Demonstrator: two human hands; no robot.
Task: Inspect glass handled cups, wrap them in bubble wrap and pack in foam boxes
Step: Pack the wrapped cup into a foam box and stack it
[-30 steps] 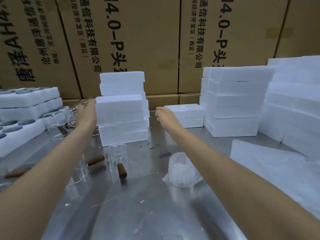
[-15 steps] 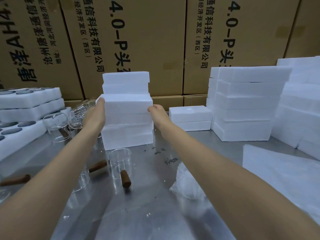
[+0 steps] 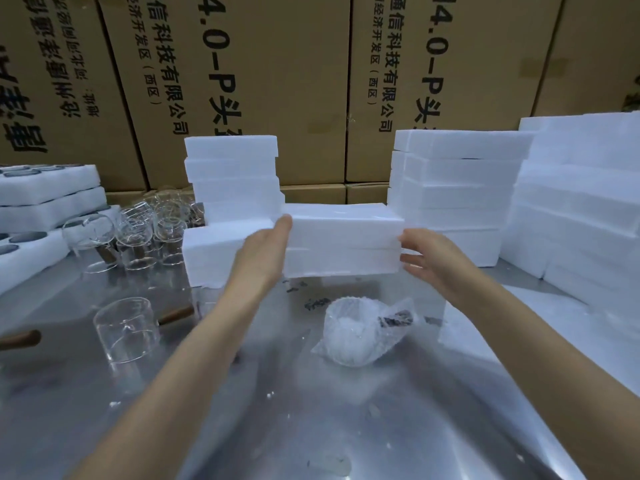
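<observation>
A white foam box (image 3: 343,239) hangs in the air above the steel table, gripped at its two ends. My left hand (image 3: 266,251) presses its left end and my right hand (image 3: 427,258) holds its right end. Below it lies a cup wrapped in bubble wrap (image 3: 363,332). A bare glass cup (image 3: 124,329) with a brown handle lies on its side at the left. Behind it, several more glass cups (image 3: 145,226) are crowded together.
A foam stack (image 3: 232,188) stands behind my left hand. Taller foam stacks (image 3: 460,188) fill the right. Foam trays with round holes (image 3: 41,199) sit at the far left. A bubble wrap sheet (image 3: 554,327) lies at the right. Cardboard cartons (image 3: 277,81) wall the back.
Both hands reached to the middle foam stack, gripped a foam box at its ends, then lifted it off and brought it toward me and to the right.
</observation>
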